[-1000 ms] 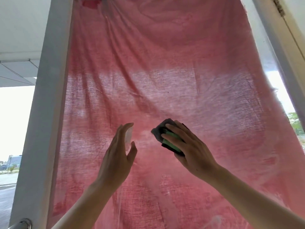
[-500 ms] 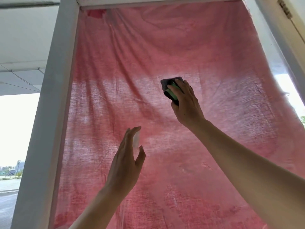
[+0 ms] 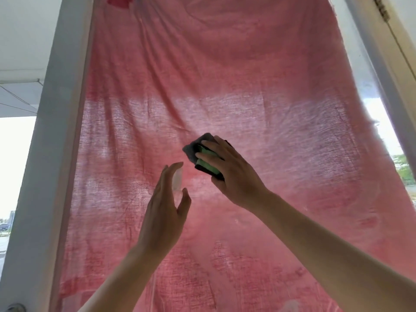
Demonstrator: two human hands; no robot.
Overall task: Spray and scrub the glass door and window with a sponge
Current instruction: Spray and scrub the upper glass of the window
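The glass door pane (image 3: 351, 70) fills the view, with a pink cloth (image 3: 225, 86) hanging behind it. My right hand (image 3: 234, 174) grips a green sponge with a dark scrub layer (image 3: 198, 152) and presses it on the glass at mid-height. Just left and below, my left hand (image 3: 164, 212) is raised edge-on to the pane. Between its fingers and thumb it holds a small clear object (image 3: 177, 181), seemingly a spray bottle; most of it is hidden by the hand.
A white door frame post (image 3: 54, 154) runs up the left side, with a metal handle (image 3: 15, 308) at its foot. The hinged frame (image 3: 382, 41) slants along the right. Bright outdoors shows past both edges.
My right hand rose with the sponge to the upper middle of the pane, then came back down to mid-height beside the left hand. The left hand has barely moved.
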